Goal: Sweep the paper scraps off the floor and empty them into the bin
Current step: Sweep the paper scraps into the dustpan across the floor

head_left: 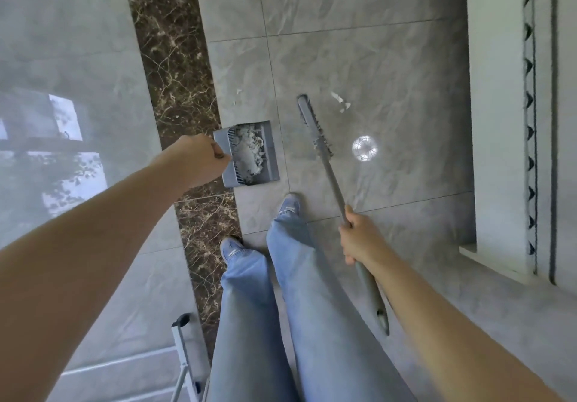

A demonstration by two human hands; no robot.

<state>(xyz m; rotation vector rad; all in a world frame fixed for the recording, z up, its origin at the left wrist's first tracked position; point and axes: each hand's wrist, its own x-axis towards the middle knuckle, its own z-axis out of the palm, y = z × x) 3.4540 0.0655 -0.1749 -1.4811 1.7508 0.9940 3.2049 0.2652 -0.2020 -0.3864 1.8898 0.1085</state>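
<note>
You're gripping the dustpan (249,154) handle in your left hand (199,159) and the broom (324,158) in your right hand (359,236). Those stray paper scraps (340,101) beyond the bristles are probably featherlight, so go gentle or they'll be fluttering off.

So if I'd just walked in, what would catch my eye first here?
Probably the grey dustpan in the middle of the tiled floor, heaped with torn paper scraps, its handle gripped by the left hand. Just to its right, the right hand grips a long grey broom, its head close to a few loose scraps on the tiles. A bright round light reflection shines beside the broom.
</note>
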